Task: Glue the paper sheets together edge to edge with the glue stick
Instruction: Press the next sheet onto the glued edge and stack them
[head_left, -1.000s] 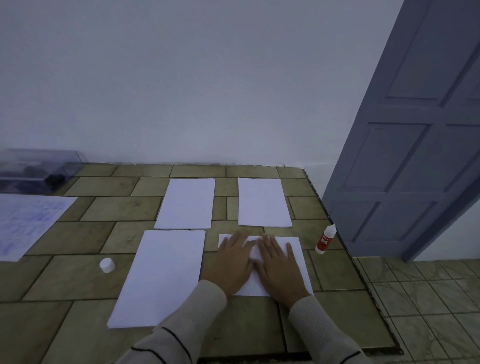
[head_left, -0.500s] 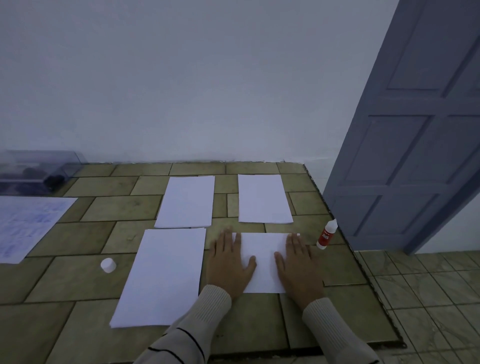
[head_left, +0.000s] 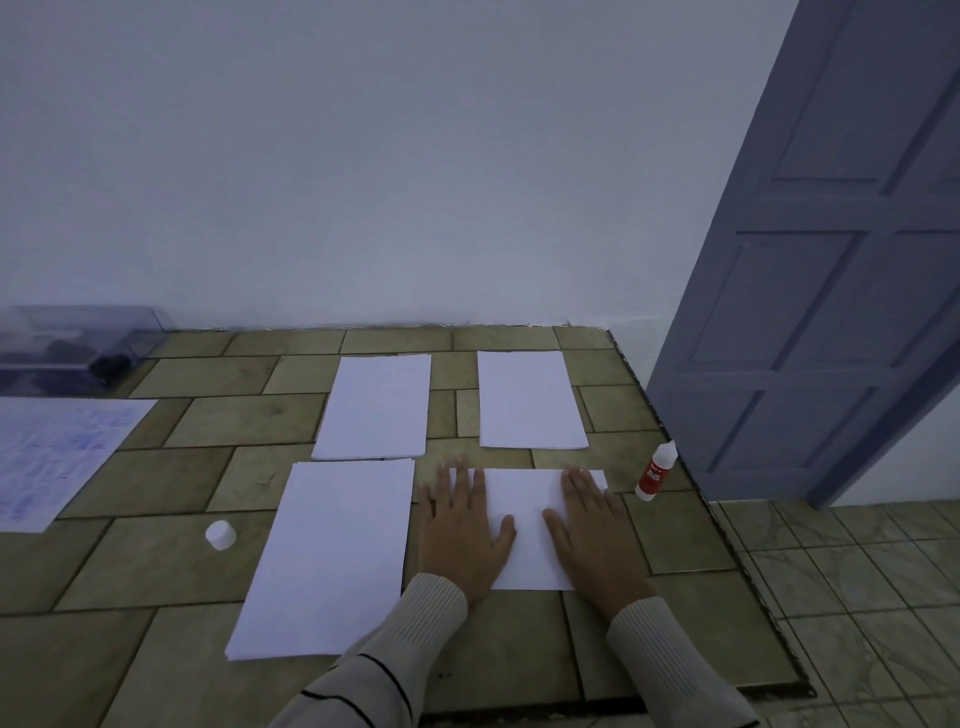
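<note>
Four white sheets (head_left: 332, 556) lie on the tiled worktop (head_left: 156, 561); a loose cap (head_left: 221, 534) sits left; left hand (head_left: 460, 535) and right hand (head_left: 587, 525), flat, gripping nothing, have slid apart from the middle of the near-right sheet (head_left: 524, 519) to its sides, probably smoothing a glued join; the glue bottle (head_left: 655, 470) stands by the right edge.

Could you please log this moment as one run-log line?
left hand: flat on small sheet | right hand: flat on it too | glue bottle: standing, untouched | white cap: on tiles
</note>
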